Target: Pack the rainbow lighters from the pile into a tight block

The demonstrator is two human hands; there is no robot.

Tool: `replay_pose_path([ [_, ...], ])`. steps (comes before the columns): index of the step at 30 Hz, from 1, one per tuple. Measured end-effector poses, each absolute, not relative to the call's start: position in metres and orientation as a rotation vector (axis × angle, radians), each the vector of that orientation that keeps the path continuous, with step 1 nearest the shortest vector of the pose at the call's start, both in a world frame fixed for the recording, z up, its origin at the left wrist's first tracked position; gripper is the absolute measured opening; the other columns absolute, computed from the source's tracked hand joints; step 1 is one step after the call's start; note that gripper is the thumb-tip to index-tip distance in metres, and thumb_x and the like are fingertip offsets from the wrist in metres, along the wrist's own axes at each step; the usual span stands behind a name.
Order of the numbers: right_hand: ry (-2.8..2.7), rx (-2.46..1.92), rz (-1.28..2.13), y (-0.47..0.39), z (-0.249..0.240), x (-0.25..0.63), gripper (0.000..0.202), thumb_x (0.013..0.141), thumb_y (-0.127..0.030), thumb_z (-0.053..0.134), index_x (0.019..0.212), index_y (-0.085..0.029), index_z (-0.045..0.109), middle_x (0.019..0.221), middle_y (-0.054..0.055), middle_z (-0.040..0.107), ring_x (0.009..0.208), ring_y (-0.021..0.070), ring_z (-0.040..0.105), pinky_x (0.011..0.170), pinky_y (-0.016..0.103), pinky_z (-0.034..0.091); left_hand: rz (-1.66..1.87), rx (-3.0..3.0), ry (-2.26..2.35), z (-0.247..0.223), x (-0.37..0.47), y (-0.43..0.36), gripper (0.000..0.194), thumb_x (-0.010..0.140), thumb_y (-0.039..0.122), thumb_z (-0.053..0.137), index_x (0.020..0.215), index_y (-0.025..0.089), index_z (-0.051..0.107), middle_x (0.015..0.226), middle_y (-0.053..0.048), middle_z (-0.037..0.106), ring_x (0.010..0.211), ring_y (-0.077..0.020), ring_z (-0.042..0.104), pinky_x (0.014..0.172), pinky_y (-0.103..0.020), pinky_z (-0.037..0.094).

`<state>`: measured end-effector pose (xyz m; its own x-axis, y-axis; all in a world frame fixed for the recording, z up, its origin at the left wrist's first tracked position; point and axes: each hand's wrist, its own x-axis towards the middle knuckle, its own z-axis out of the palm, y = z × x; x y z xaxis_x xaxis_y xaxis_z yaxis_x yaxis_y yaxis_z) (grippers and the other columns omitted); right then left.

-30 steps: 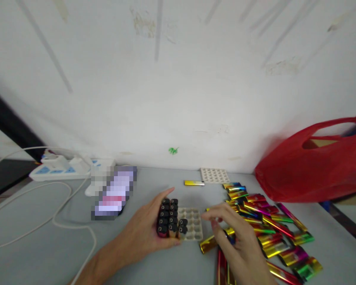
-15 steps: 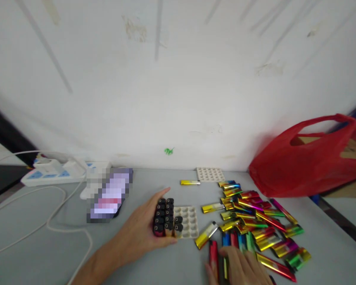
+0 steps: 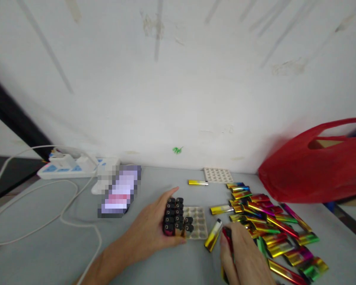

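My left hand (image 3: pixel 150 227) curls round a block of upright lighters (image 3: pixel 178 212) with black tops, thumb and fingers pressed against their sides. They stand in the left part of a pale tray with round-cornered pockets (image 3: pixel 199 227); bare pockets show on its right. In the lower right, my right hand (image 3: pixel 246 255) is closed on a red lighter (image 3: pixel 228 236), whose end pokes out between thumb and fingers. The palm hides whether more lighters are in that grip. A gold lighter (image 3: pixel 213 236) lies between the tray and my right hand.
A pile of shiny coloured lighters (image 3: pixel 277 227) spreads over the right of the grey table. At the back are a second tray (image 3: pixel 218 175) and a lone yellow lighter (image 3: pixel 197 182). A red bag (image 3: pixel 311 170), a phone (image 3: pixel 120 192), a power strip (image 3: pixel 68 169) and a white cable (image 3: pixel 77 225) surround the area.
My right hand has come up from the table with the red lighter in its grip. The whole view has shifted slightly; my left hand keeps its hold on the block.
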<state>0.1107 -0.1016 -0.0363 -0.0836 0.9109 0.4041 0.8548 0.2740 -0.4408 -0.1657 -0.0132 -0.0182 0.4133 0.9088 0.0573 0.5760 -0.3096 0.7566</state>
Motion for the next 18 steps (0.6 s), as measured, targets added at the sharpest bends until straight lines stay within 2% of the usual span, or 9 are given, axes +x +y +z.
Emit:
replay_pose_path([
  [2,-1.829,-1.522,0.408,-0.090,-0.018,0.109,0.031,0.114,-0.047,0.049,0.124,-0.026,0.070,0.120,0.013,0.078,0.107,0.0306,0.076,0.083,0.036,0.059,0.663,1.999,1.256,-0.020,-0.166,-0.013,0.121,0.069,0.025,0.102,0.168,0.028,0.034,0.151,-0.013,0.066,0.133,-0.0383,0.068,0.117,-0.053,0.053],
  [4,-1.706,-1.423,0.644,-0.074,0.000,0.105,0.052,0.111,-0.066,0.048,0.142,-0.029,0.067,0.140,0.013,0.073,0.128,0.0325,0.069,0.097,0.038,0.060,0.689,1.993,1.246,-0.023,-0.166,-0.012,0.120,0.068,0.024,0.102,0.168,0.030,0.035,0.153,-0.012,0.065,0.134,-0.0375,0.066,0.118,-0.052,0.051],
  [6,-1.583,-1.344,0.925,-0.055,0.014,0.096,0.052,0.110,-0.067,0.052,0.141,-0.030,0.068,0.128,0.009,0.076,0.122,0.0297,0.070,0.100,0.038,0.059,0.707,1.984,1.244,-0.023,-0.166,-0.012,0.119,0.068,0.022,0.102,0.167,0.030,0.036,0.152,-0.012,0.065,0.135,-0.0371,0.066,0.119,-0.051,0.050],
  [7,-1.502,-1.285,1.042,-0.045,0.018,0.090,0.049,0.111,-0.065,0.052,0.138,-0.029,0.069,0.116,0.008,0.077,0.111,0.0274,0.072,0.096,0.036,0.059,0.710,1.978,1.248,-0.023,-0.165,-0.012,0.119,0.067,0.021,0.102,0.166,0.030,0.036,0.150,-0.011,0.066,0.134,-0.0370,0.066,0.119,-0.051,0.050],
  [9,-1.349,-1.117,1.285,-0.028,0.021,0.079,0.047,0.111,-0.065,0.053,0.133,-0.026,0.070,0.092,0.003,0.072,0.082,0.0219,0.070,0.075,0.032,0.058,0.702,1.968,1.256,-0.021,-0.164,-0.011,0.120,0.066,0.022,0.103,0.166,0.030,0.037,0.146,-0.011,0.068,0.130,-0.0369,0.067,0.117,-0.051,0.051],
  [12,-1.109,-0.893,1.554,-0.016,0.014,0.067,0.044,0.108,-0.065,0.060,0.119,-0.024,0.070,0.071,-0.006,0.052,0.052,0.0119,0.050,0.053,0.024,0.042,0.679,1.947,1.252,-0.017,-0.163,-0.011,0.119,0.065,0.024,0.104,0.164,0.030,0.039,0.136,-0.009,0.071,0.121,-0.0358,0.070,0.113,-0.050,0.054],
  [16,-0.931,-0.844,1.716,-0.025,0.002,0.065,0.042,0.102,-0.064,0.068,0.108,-0.022,0.069,0.069,-0.008,0.047,0.044,0.0064,0.026,0.043,0.022,0.020,0.664,1.921,1.220,-0.014,-0.164,-0.010,0.121,0.064,0.024,0.103,0.165,0.031,0.037,0.128,-0.005,0.071,0.113,-0.0328,0.073,0.105,-0.044,0.057],
  [18,-0.925,-0.880,1.741,-0.029,-0.001,0.067,0.047,0.102,-0.067,0.067,0.099,-0.019,0.069,0.065,-0.007,0.046,0.046,0.0073,0.023,0.044,0.024,0.017,0.657,1.913,1.215,-0.013,-0.164,-0.010,0.121,0.063,0.022,0.102,0.165,0.032,0.037,0.124,-0.003,0.072,0.108,-0.0308,0.074,0.099,-0.041,0.058],
])
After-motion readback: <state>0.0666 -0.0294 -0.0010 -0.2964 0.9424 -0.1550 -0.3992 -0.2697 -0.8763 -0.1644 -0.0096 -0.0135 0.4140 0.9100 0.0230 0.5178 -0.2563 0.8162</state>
